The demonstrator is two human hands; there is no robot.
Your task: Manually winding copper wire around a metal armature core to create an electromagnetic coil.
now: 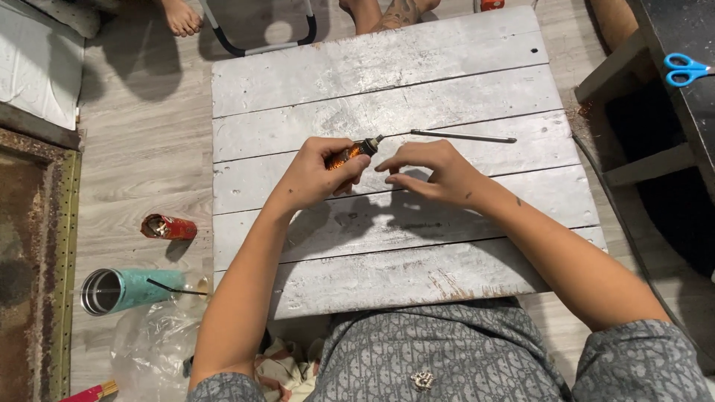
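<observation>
My left hand (316, 175) is closed around a small part wound with copper wire (348, 155), whose dark metal tip sticks out toward the right. My right hand (428, 170) hovers just right of that tip, fingers curled and pinched close together, holding nothing that I can make out. Both hands are over the middle of a low table of white-painted planks (387, 97). A thin dark metal rod (463, 137) lies on the table just beyond my right hand.
On the floor to the left lie a small red can (168, 227) on its side, a teal tumbler (123, 290) with a straw, and clear plastic wrap (149, 346). Blue scissors (687, 69) rest on a dark bench at right. Another person's bare feet (181, 16) show at the top.
</observation>
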